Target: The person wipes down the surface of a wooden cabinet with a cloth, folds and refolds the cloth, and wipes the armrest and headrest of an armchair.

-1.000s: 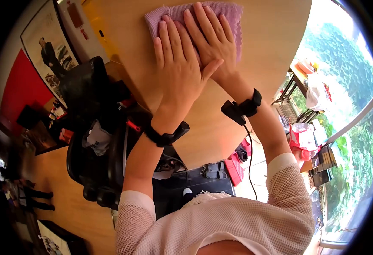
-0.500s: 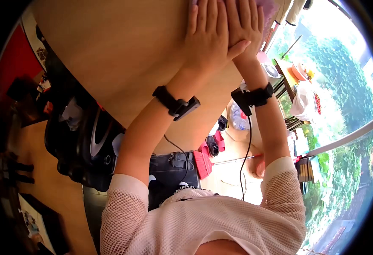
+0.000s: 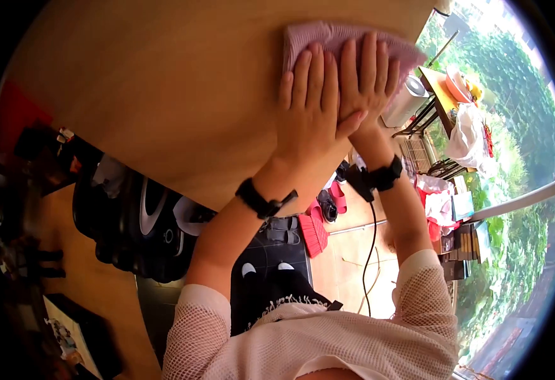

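Note:
A folded pink cloth (image 3: 325, 37) lies against a broad, smooth wood-coloured panel (image 3: 182, 95), close to its right edge. My left hand (image 3: 310, 104) rests flat on the cloth's lower left part, fingers stretched out. Beside it, my right hand (image 3: 367, 79) presses on the cloth with its fingers also straight. The left thumb crosses over the back of the right hand near the wrist. Both palms are hidden. Each wrist wears a black strap with a small device, and a cable hangs from the right one.
Below the panel, a red broom (image 3: 313, 235), dark shoes (image 3: 327, 206) and pink slippers stand on the floor. A black massage-chair-like seat (image 3: 144, 221) is at the left. On the right, a small table (image 3: 441, 95) holds a basin and a white bag, before a bright window.
Both hands and the cloth sit lower in view, and much more of the cloth shows. My elbows are more bent, and the view has shifted, showing my feet.

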